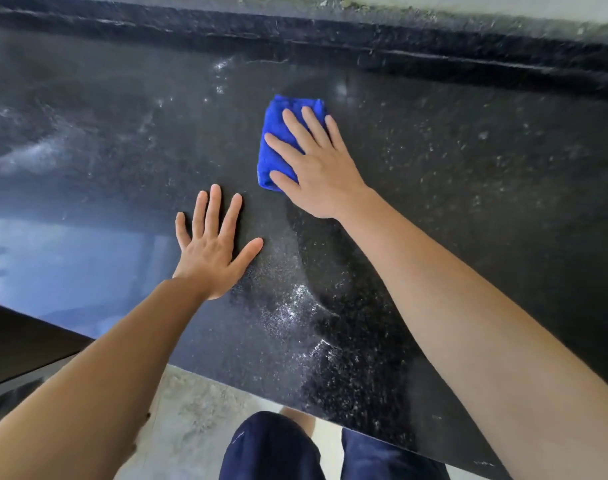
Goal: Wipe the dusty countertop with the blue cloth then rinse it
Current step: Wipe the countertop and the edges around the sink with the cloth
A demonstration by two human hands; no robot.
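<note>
Right now your right hand (316,168) lies flat on the blue cloth (278,133), fingers spread and palm pressing it down onto the countertop (468,174); nothing is pinched, the cloth is simply pinned under the hand. The cloth is folded into a thick pad and sits toward the middle of the dark speckled stone, its far edge and left side showing past your fingers. Your left hand (212,247) is nearer to you and to the left, well clear of the cloth, fingers fanned wide and palm flat against the bare stone. Between your two forearms a darker curved band (330,289) runs from the cloth back toward the front edge, and pale dust (292,306) lies heaped along its left border. More whitish dust smears (35,154) cover the stone far to the left and up near the raised back ledge (434,46). Below the front edge you can see your dark blue trousers (271,448) and a patch of pale floor (198,403).
</note>
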